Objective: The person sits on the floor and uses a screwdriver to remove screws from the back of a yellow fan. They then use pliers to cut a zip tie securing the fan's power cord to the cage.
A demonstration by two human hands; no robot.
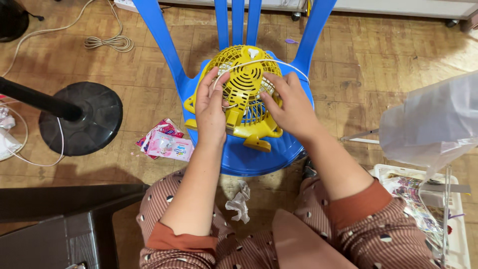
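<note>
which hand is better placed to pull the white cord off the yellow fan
Left, probably. The left hand already has its fingers at the thin white cord on the small yellow plastic fan; the right hand lies flat on the grille, steadying it.

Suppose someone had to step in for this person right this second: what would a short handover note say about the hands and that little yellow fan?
Left hand: on the left side of the small yellow fan, fingers curled around a thin white cord.
Right hand: resting on the fan's right side, fingers on the grille.
The fan lies back-up on the seat of a blue plastic chair; the cord loops across its upper part.
Done: the fan is on the chair and steadied by both hands.
Left: the cord is loose, apparently not yet secured or removed; which is intended cannot be told.
</note>
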